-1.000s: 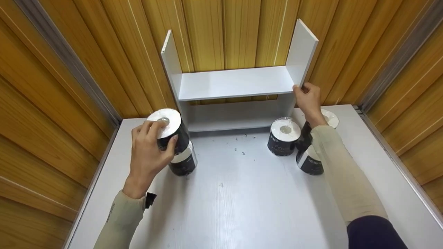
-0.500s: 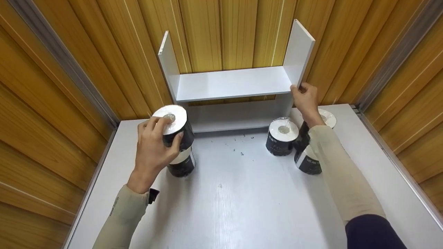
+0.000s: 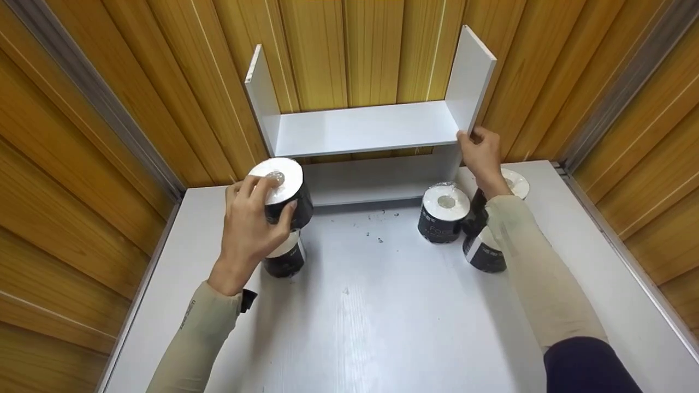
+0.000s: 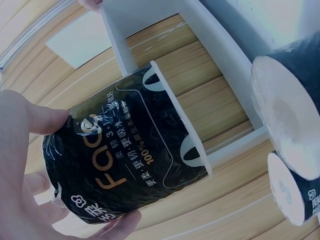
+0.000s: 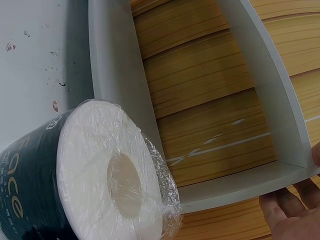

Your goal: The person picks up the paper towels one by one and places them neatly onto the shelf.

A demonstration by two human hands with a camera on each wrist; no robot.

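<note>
At left front of white shelf [image 3: 366, 128], our left hand [image 3: 252, 218] grips film-wrapped roll [image 3: 289, 188], held above surface [image 3: 355, 311]; right hand [image 3: 483, 155] pinches front edge of shelf's side panel [image 3: 472, 76]. Between left standing roll [image 3: 284, 265] and three right rolls [image 3: 441, 226], we have broad room up to shelf's bottom edge. Round white ends, black printed wrap, crinkled film [image 5: 167, 182], smooth boards, wood-grain slats [image 3: 377, 54].

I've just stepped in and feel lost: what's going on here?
A person's left hand grips a black-wrapped white cylindrical paper roll near the left side of a white two-tier shelf unit. The right hand holds the unit's right side panel. Four similar rolls are on the white table: one at the left, partly hidden behind the held one, and three at the right.
</note>
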